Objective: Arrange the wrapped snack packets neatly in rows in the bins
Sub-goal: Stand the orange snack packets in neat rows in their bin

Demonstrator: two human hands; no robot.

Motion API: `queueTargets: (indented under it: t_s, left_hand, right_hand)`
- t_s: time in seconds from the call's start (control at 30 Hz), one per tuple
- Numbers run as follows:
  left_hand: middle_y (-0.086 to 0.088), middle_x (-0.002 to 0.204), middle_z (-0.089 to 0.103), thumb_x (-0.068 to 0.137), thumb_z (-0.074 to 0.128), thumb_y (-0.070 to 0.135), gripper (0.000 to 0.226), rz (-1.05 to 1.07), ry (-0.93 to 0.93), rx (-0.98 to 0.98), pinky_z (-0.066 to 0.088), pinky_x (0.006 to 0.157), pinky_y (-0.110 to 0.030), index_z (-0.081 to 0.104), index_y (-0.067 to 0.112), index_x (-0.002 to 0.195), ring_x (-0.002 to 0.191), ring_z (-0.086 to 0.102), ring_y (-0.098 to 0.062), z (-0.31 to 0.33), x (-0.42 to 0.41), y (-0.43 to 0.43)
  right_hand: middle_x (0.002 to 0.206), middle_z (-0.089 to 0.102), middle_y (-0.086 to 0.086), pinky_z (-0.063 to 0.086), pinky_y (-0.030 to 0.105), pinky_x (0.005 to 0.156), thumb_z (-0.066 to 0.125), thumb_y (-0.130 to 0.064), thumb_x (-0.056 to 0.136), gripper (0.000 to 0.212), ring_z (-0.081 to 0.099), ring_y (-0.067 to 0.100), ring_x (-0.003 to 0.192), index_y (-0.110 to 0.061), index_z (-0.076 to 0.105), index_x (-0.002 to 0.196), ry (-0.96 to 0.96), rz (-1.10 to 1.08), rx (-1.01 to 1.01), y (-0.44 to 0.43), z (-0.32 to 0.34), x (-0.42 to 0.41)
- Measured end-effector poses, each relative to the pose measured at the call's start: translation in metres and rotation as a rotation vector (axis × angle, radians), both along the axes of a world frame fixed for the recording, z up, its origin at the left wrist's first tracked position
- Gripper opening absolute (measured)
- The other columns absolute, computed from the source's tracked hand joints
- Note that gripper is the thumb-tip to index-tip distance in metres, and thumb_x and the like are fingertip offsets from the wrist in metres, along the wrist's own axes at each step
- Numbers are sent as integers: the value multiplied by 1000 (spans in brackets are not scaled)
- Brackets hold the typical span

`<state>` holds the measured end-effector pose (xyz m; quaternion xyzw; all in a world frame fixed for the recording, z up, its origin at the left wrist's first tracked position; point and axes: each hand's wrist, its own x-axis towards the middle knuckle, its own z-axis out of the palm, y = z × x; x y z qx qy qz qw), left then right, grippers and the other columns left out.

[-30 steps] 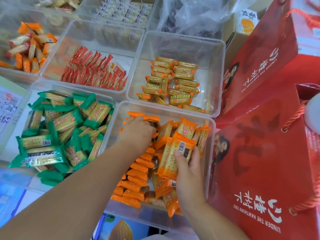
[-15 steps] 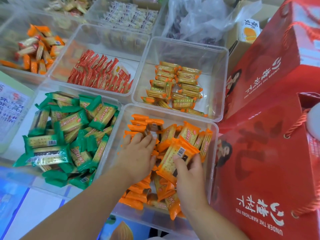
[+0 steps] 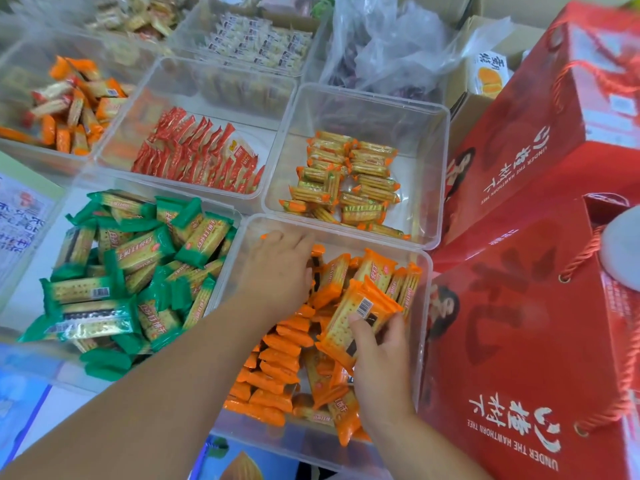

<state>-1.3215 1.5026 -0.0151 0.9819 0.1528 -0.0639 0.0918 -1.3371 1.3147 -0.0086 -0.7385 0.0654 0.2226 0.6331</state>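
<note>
Fingers [image 3: 362, 332] of the right hand [image 3: 381, 365] pinch a small stack of orange packets [image 3: 341, 323], thumb on the barcode face, just above the loose pile in the right half of the near clear bin [image 3: 421, 327]. The stack's long axis runs diagonally, near-left to far-right, with the broad face up. The left hand [image 3: 277, 271] lies palm down on the far end of the standing row [image 3: 277, 362], fingers nearly straight and gripping nothing visible. Packets in that row stand on edge, long axes across the bin. They look light, the film slick and crinkly, and the crackers inside probably brittle. Hold across the long edges, not the crimped ends, and squeeze gently.
</note>
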Motion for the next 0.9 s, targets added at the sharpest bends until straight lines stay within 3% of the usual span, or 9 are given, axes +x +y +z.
queueTargets:
  t_s: [0.17,0.27,0.4,0.47,0.6,0.77,0.83,0.9]
  left_hand:
    - [-1,127,55,95,53,43,37,-7,171,124,37,96,-43,54,28,128,119,44,-26,-13,13,2]
    - [-1,120,51,97,51,41,27,-33,177,151,36,96,-42,61,28,118,117,42,-26,-16,14,0]
    - [3,119,57,102,44,41,25,-157,184,193,34,97,-40,55,24,117,116,44,-25,-11,11,2]
    - [2,113,62,101,45,32,17,-190,226,194,35,94,-40,52,24,115,113,46,-25,-4,7,7]
    - [0,109,65,94,44,15,27,-297,247,248,35,84,-39,54,24,118,107,49,-26,8,-5,9]
    - [5,115,62,97,44,22,19,-238,266,229,37,87,-37,56,27,111,108,48,-24,5,-10,2]
    - [6,127,58,99,45,36,26,-157,249,147,38,90,-39,55,28,122,114,47,-23,-2,-14,1]
    - [4,144,47,98,45,49,48,-74,240,41,37,98,-43,45,27,141,124,44,-25,-10,-24,-2]
  right_hand:
    - [104,72,-14,54,48,92,64,-46,79,26,69,7,97,-42,63,105,30,5,27,-2,-2,2]
    - [106,72,-13,54,48,93,64,-50,75,32,68,8,99,-41,63,106,31,18,38,-4,-3,2]
    - [104,72,-13,54,47,93,64,-47,78,28,68,6,98,-42,63,105,25,15,40,-5,-3,2]
    - [104,72,-13,54,49,93,64,-43,82,27,68,7,98,-39,62,108,24,16,43,-5,-3,2]
    - [104,72,-11,53,49,92,64,-37,86,23,68,8,98,-39,62,109,30,33,47,-5,-3,0]
    - [93,72,-9,53,39,78,67,-46,78,18,69,9,85,-43,63,95,24,39,60,-1,0,0]
    - [94,73,-9,52,31,74,69,-44,78,22,69,8,86,-42,63,98,2,35,77,1,2,0]
    - [97,72,-12,52,20,71,71,-39,82,28,69,6,89,-39,61,108,-39,18,75,2,3,-1]
